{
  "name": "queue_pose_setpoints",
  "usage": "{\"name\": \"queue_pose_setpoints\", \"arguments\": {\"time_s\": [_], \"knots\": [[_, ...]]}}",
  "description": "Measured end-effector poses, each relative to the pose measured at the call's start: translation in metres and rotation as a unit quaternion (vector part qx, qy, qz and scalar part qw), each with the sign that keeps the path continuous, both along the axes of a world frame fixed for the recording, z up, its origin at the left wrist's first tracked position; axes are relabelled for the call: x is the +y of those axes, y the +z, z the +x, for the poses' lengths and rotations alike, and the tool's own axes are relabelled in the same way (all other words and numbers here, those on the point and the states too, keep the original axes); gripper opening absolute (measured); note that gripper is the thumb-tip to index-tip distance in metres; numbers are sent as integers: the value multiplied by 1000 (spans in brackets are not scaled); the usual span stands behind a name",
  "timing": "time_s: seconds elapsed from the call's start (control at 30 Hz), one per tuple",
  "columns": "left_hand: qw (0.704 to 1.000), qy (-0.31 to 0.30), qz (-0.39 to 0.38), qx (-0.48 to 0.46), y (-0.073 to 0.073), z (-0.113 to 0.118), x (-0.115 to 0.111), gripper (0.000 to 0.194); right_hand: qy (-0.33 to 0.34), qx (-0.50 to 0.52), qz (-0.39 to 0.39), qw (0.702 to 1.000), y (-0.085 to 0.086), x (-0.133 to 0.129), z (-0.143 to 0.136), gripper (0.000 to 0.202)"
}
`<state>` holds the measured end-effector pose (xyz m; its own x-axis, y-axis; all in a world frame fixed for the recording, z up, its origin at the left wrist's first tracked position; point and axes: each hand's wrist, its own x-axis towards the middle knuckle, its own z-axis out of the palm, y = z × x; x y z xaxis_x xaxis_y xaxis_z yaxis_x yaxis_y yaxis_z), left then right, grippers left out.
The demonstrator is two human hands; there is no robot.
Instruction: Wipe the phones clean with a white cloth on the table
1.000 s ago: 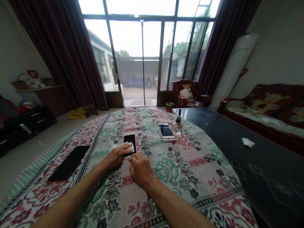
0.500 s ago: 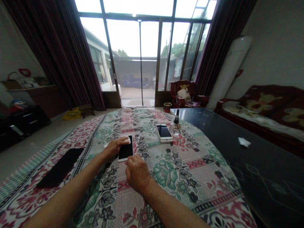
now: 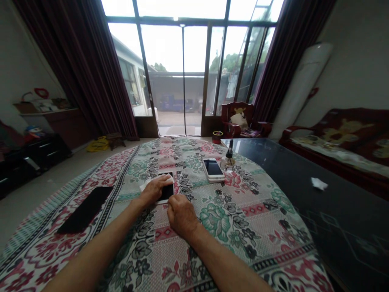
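Both hands met over the floral tablecloth (image 3: 214,239); the right hand (image 3: 182,214) curled closed against the near corner of the phone (image 3: 168,192), apparently bracing it; the left hand (image 3: 154,190) covered white tissue (image 3: 169,178) on its screen, grip unclear; cloth edges lay well apart, leaving open room rightward.

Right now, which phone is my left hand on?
The left white phone, your left hand and tissue over it; the other phone lies beside the bottle.

Head view, forward-down across tablecloth (image 3: 214,219)
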<state>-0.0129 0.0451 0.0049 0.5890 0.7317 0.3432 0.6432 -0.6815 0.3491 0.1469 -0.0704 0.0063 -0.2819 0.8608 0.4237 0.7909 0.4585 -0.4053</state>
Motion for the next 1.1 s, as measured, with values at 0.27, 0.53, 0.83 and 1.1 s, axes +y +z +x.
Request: {"name": "queue_pose_setpoints", "arguments": {"time_s": [0.27, 0.53, 0.83, 1.1], "knots": [[997, -53, 53, 27, -2, -18, -46, 55, -49, 44, 17, 998, -1, 12, 13, 16], [995, -70, 58, 41, -5, -25, -58, 41, -64, 52, -4, 997, 0, 18, 13, 6], [1000, 2, 3, 26, 2, -14, 1, 56, -76, 71, -1, 995, -3, 21, 12, 9], [995, 103, 1, 9, 6, 13, 36, 53, -73, 74, 1, 995, -3, 21, 12, 11]]}}
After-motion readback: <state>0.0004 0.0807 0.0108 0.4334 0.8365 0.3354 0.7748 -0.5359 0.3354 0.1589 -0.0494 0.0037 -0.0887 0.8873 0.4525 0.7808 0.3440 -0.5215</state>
